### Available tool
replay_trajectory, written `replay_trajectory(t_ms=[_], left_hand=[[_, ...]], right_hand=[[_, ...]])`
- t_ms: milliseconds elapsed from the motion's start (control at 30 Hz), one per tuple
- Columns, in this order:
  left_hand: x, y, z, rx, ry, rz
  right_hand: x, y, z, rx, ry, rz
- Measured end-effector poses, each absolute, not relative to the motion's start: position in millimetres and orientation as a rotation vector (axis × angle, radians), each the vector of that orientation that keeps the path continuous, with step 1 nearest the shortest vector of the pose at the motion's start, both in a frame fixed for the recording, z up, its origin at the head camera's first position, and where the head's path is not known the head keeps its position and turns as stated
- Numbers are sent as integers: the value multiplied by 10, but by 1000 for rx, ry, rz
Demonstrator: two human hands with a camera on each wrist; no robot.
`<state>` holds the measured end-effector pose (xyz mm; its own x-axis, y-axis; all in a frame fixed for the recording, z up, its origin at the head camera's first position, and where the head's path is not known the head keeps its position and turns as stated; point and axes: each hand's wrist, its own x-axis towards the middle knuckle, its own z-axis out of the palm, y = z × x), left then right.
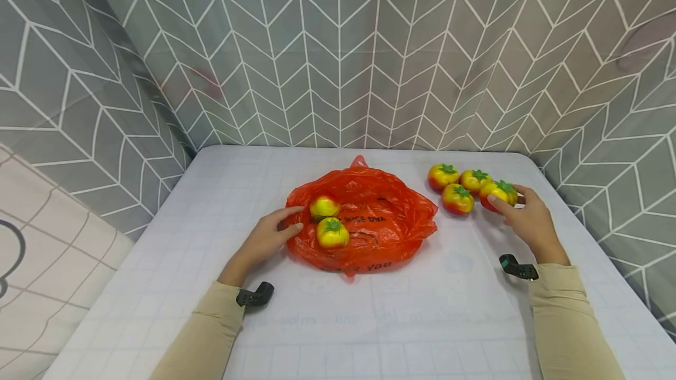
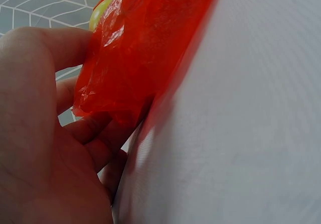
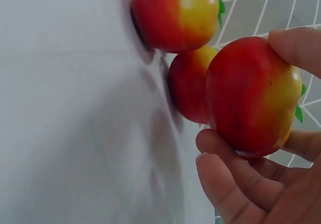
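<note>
A red plastic bag (image 1: 380,239) lies spread with its mouth open, and two yellow-and-red tomatoes (image 1: 333,233) sit at its left side. My left hand (image 1: 266,238) holds the bag's left rim; the left wrist view shows the thin plastic (image 2: 145,43) between its fingers. Over at the right, my right hand (image 1: 530,221) grips a red-and-yellow tomato (image 3: 251,96) with a green leafy top, thumb on one side and fingers on the other. Beside that one stand several more tomatoes (image 1: 457,199), two of which show close behind it in the right wrist view.
Everything lies on a table with a white cover (image 1: 401,321). A grey curtain with white zigzag lines (image 1: 338,51) hangs behind the table's far edge and along the sides. Each wrist wears a small black device (image 1: 256,295).
</note>
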<state>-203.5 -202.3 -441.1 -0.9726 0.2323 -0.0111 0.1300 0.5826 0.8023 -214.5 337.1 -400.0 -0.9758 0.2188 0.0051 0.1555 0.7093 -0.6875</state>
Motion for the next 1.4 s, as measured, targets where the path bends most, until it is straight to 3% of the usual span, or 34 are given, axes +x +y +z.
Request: replay_trajectory(t_ms=[1400], left_hand=[[-2062,-2032,-4413,287,2675,1335]], right_hand=[[-2183,3348,-4105,-369,-2989,1063]])
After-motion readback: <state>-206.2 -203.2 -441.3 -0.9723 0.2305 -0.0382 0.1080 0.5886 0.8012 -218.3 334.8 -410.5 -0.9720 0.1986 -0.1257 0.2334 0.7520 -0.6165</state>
